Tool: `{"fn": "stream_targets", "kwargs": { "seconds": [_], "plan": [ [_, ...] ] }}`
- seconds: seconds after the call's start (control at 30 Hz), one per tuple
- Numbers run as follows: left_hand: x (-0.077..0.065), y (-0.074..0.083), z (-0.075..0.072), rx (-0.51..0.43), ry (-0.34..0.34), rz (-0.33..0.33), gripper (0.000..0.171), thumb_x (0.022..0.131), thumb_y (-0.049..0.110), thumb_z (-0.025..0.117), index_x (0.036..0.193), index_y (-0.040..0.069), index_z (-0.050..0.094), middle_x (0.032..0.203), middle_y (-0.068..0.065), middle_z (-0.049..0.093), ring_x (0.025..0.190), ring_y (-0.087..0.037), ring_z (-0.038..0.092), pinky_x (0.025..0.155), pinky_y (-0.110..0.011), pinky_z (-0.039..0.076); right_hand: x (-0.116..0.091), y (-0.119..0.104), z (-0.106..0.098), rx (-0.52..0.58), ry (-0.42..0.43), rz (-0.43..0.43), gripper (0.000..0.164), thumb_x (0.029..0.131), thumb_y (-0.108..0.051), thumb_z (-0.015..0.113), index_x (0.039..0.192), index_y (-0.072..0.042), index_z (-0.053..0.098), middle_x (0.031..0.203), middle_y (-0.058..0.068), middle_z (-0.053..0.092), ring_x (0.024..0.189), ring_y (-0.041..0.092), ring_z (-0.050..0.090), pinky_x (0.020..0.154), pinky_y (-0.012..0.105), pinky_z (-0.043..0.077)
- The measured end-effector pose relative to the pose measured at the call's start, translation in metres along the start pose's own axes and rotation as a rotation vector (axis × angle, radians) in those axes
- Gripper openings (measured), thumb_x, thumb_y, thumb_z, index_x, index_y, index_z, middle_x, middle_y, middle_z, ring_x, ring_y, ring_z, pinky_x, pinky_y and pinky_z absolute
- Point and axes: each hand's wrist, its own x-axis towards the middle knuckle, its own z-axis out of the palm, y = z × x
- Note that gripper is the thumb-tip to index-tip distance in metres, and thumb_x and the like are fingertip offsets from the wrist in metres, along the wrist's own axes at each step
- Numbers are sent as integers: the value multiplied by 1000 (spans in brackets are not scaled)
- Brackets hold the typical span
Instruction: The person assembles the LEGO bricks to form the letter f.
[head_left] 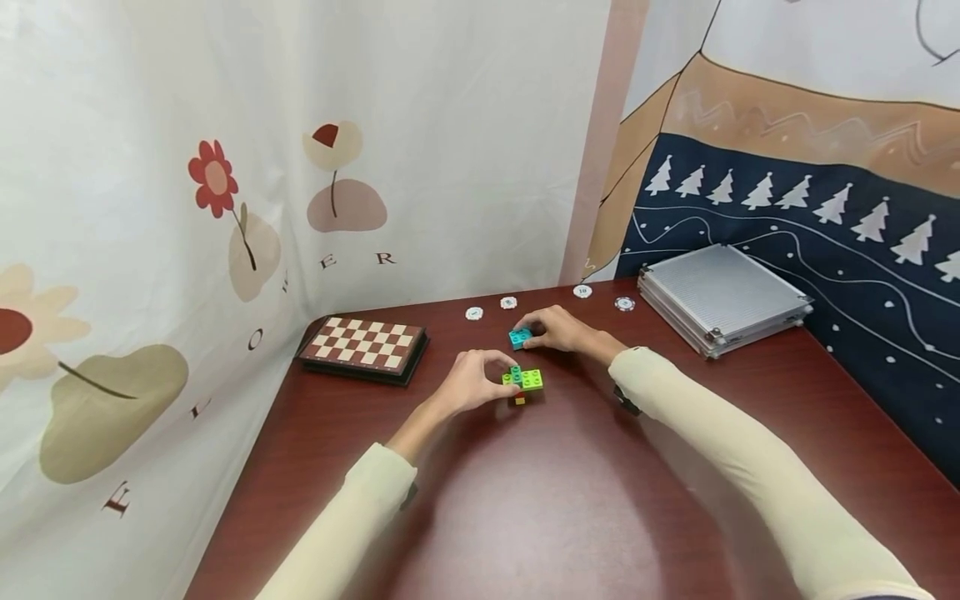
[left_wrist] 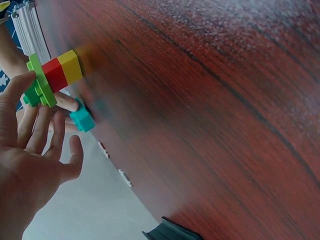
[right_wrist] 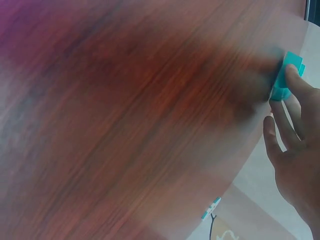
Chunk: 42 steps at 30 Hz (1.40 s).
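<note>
My left hand pinches a small stack of toy building bricks between thumb and fingers, above the dark red table. The stack has a lime-green studded plate with a green brick on its studded side. On the plate's other side, the left wrist view shows a red brick and then a yellow brick at the end. Farther back and to the right, my right hand pinches a turquoise brick at the tabletop. Thumb and fingers lie on opposite sides of this brick in the right wrist view.
A brown-and-cream checkered board lies at the back left. Several round chips, one of them white, line the table's rear edge. At the back right stands a stack of clear ribbed panels. Printed curtains hang behind the table.
</note>
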Motion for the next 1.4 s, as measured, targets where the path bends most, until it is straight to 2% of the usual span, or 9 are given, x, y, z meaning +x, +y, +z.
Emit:
{"fn": "stream_targets", "kwargs": {
  "seconds": [0.23, 0.5, 0.7, 0.9, 1.1, 1.3, 1.4],
  "plan": [
    [1, -3, 3, -3, 15, -12, 31, 82, 32, 91, 108, 21, 78, 101, 7, 76, 102, -17, 67, 87, -37, 54, -11, -5, -13, 36, 11, -19, 32, 92, -14, 81, 122, -6, 75, 117, 10, 74, 101, 23, 71, 89, 39, 58],
    [1, -4, 2, -4, 22, -14, 31, 81, 31, 92, 107, 20, 80, 99, 8, 77, 100, -16, 66, 85, -36, 54, -18, -17, -25, 35, 14, -53, 33, 92, -15, 81, 123, -7, 75, 117, 7, 73, 96, 20, 69, 88, 37, 58],
    [3, -4, 1, 11, 21, -24, 34, 80, 31, 92, 109, 18, 80, 101, 7, 77, 101, -15, 65, 87, -37, 54, -26, -32, -28, 59, 7, -91, 36, 90, -14, 83, 124, -7, 75, 117, 7, 73, 99, 26, 67, 91, 44, 58],
    [3, -3, 1, 16, 22, -31, 36, 80, 32, 92, 109, 16, 80, 103, 5, 77, 102, -16, 66, 88, -38, 54, -33, -45, -31, 53, 29, -103, 36, 90, -16, 83, 124, -9, 75, 116, 5, 73, 99, 21, 67, 91, 47, 57],
    [3, -3, 1, 15, 24, -32, 36, 79, 32, 93, 109, 15, 81, 103, 4, 78, 100, -16, 68, 88, -38, 55, -41, -58, -36, 91, 35, -91, 36, 90, -15, 83, 125, -12, 75, 117, 2, 73, 98, 20, 67, 91, 47, 58],
    [2, -4, 3, -3, 21, -30, 39, 79, 32, 93, 111, 12, 80, 103, 2, 78, 99, -16, 68, 87, -38, 56, -49, -66, -37, 91, 44, -110, 37, 88, -15, 85, 124, -13, 76, 114, -1, 73, 99, 14, 66, 92, 45, 57],
    [2, -5, 4, -13, 23, -31, 40, 79, 31, 93, 111, 11, 80, 102, 2, 78, 98, -15, 68, 87, -37, 56, -53, -71, -37, 77, 38, -112, 37, 88, -18, 85, 124, -14, 76, 114, -3, 73, 100, 12, 66, 92, 40, 57]
  ]
}}
